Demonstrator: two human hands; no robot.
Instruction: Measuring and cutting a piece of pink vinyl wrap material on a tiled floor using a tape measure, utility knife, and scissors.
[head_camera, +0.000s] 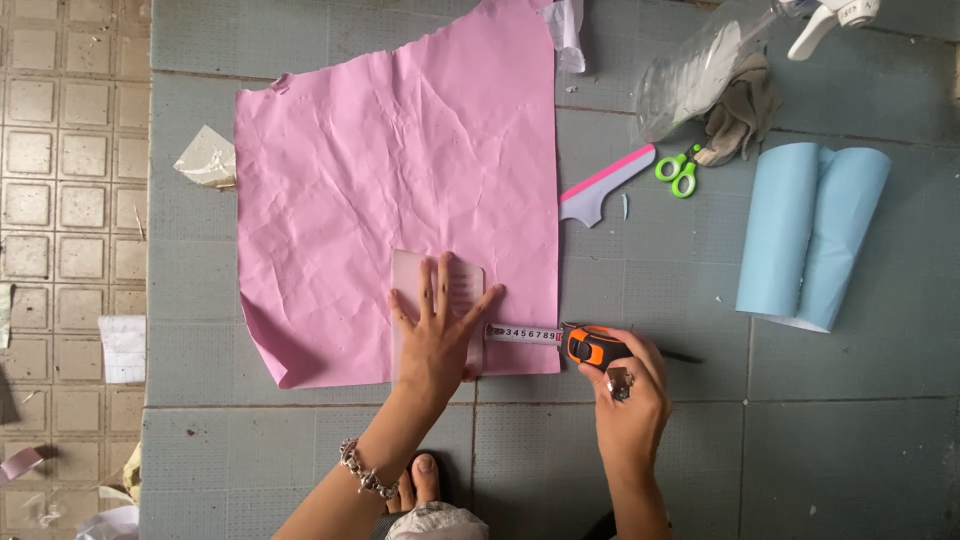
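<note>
Now the left hand (438, 335) lies spread flat on a translucent plastic card (437, 290) atop crumpled pink paper (400, 170); the right hand (625, 385) grips an orange-black tape measure (590, 346), blade (525, 334) extended.

I see my left hand (437, 335) pressed flat with fingers spread wide, a bracelet at its wrist, while my right hand (628, 395) is curled closed in a grip.
</note>
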